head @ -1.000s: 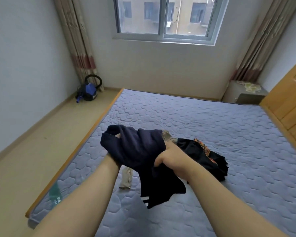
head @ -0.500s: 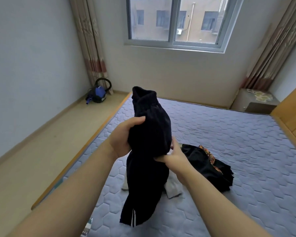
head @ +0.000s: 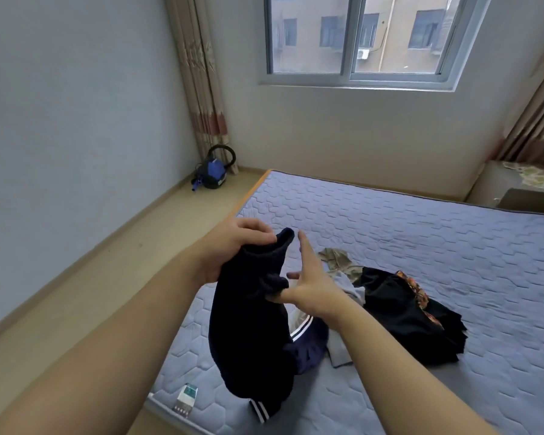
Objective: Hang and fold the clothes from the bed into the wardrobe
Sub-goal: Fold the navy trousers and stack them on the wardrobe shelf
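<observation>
The left hand grips the top of a navy garment, which hangs over the bed. The right hand is spread, fingers straight, its thumb against the cloth. Beside it lies a black clothes pile. A tag at the mattress corner is too small to read. Papers lie on the nightstand.

A garment is held up over the near left part of the bed, gripped at its top by the left hand and touched on its right by the right hand. A heap of clothes is laid on the bed, just right of the garment. A vacuum cleaner is set on the floor beyond the bed's far left corner, a window in the wall behind the bed, a nightstand at its far right corner.
</observation>
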